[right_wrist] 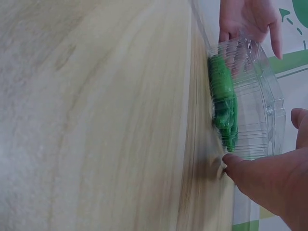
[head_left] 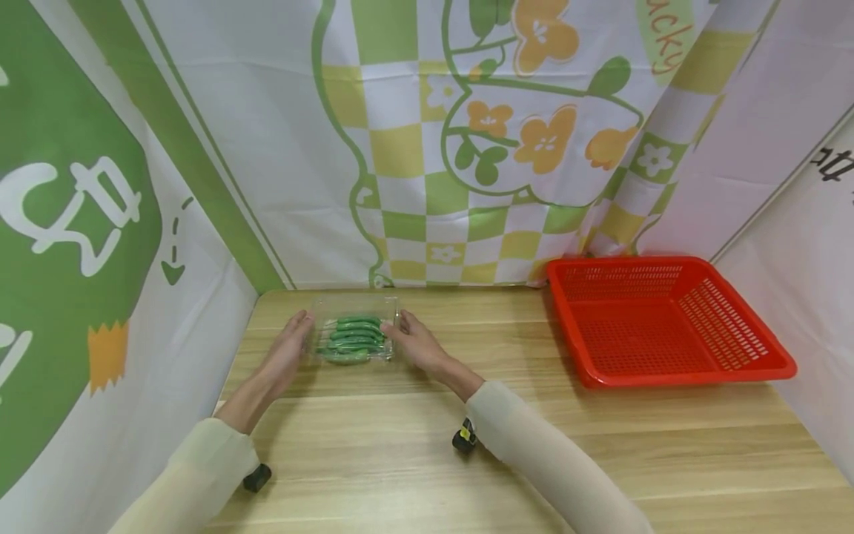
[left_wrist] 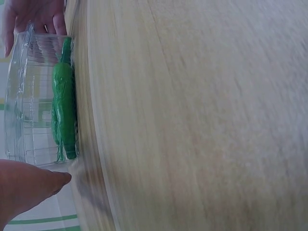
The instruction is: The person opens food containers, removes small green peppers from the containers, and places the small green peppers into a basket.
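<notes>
A clear plastic box (head_left: 355, 304) rests at the back left of the wooden table, and its lid appears to be down. Several long green peppers (head_left: 356, 334) lie side by side inside it. My left hand (head_left: 291, 345) is at the box's left end, its fingers straight along the wall and the thumb apart, as the right wrist view shows. At the opposite end is my right hand (head_left: 420, 345), its fingers straight along the wall and its thumb near the front lower corner. In the left wrist view the peppers (left_wrist: 64, 103) lie along the box's bottom.
A red plastic basket (head_left: 640, 319) with slotted walls stands at the back right of the table (head_left: 373, 452). Behind the table hangs a patterned cloth (head_left: 400, 148). A green and white printed cloth (head_left: 133, 297) borders the left side.
</notes>
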Available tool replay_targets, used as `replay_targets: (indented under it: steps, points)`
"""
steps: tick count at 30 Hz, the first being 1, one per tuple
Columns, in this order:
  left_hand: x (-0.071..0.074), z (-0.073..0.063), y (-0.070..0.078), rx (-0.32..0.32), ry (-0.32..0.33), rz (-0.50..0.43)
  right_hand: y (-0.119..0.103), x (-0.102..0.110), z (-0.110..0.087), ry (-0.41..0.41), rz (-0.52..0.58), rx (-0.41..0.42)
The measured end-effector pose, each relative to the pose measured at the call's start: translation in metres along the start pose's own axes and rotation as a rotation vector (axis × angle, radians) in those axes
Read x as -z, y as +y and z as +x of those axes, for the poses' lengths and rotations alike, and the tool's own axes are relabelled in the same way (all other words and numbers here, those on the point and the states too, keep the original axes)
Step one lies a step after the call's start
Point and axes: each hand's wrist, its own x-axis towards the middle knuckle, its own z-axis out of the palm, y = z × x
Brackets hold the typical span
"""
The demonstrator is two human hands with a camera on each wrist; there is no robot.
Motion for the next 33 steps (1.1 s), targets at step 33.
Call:
replay_targets:
  steps: [33]
  points:
    - [-0.012,-0.005,0.001,-0.061,-0.071,-0.069,-0.008,0.003,-0.005,-0.002,0.026,0.017]
